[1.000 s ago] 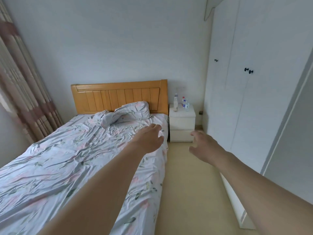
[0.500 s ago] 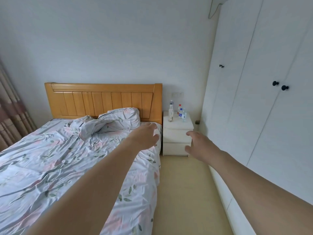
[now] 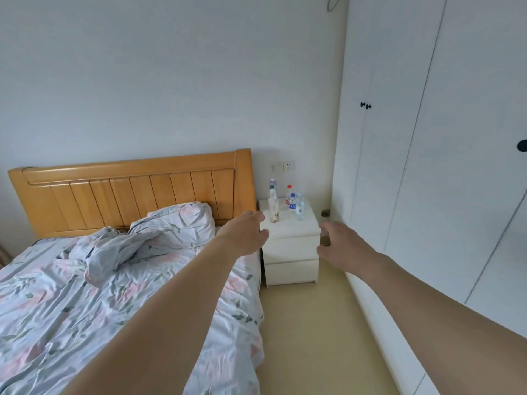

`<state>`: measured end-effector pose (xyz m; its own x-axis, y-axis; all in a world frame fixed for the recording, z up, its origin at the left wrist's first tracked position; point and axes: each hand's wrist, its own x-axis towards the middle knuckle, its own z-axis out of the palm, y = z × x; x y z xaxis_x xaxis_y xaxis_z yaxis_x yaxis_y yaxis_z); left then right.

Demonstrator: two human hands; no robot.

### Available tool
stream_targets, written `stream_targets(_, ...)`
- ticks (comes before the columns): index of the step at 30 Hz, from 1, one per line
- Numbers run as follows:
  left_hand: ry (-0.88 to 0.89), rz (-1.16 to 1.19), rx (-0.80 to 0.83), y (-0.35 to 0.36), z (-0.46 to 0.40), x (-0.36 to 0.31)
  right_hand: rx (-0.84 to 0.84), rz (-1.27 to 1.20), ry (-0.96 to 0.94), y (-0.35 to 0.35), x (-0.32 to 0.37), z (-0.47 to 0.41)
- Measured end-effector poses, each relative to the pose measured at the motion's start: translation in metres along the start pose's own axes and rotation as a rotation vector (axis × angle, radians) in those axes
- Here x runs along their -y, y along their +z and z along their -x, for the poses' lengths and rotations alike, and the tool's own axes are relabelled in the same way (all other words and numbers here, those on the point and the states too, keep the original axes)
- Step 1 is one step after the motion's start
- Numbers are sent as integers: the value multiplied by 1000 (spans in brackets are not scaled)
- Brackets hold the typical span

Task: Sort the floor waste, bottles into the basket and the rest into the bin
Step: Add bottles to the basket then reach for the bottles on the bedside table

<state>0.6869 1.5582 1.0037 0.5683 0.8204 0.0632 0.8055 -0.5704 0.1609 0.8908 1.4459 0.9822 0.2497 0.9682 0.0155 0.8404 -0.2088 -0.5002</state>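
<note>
Ahead, left of the nightstand [image 3: 291, 238], the left hand [image 3: 245, 235] hovers loosely spread and empty; bottles [image 3: 273, 206] stand on its top; right of it, the right hand [image 3: 339, 246] reaches, likewise spread, probably for them.

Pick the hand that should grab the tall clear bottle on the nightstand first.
Left. The left hand is open and nearest the tall clear bottle at the nightstand's left front. The right hand hangs beyond its right edge.
</note>
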Motion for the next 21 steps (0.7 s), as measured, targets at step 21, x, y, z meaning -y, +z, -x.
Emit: stream_targets(21, -135, 118, 84, 71, -500, 113, 79, 3, 75, -5, -145, -515)
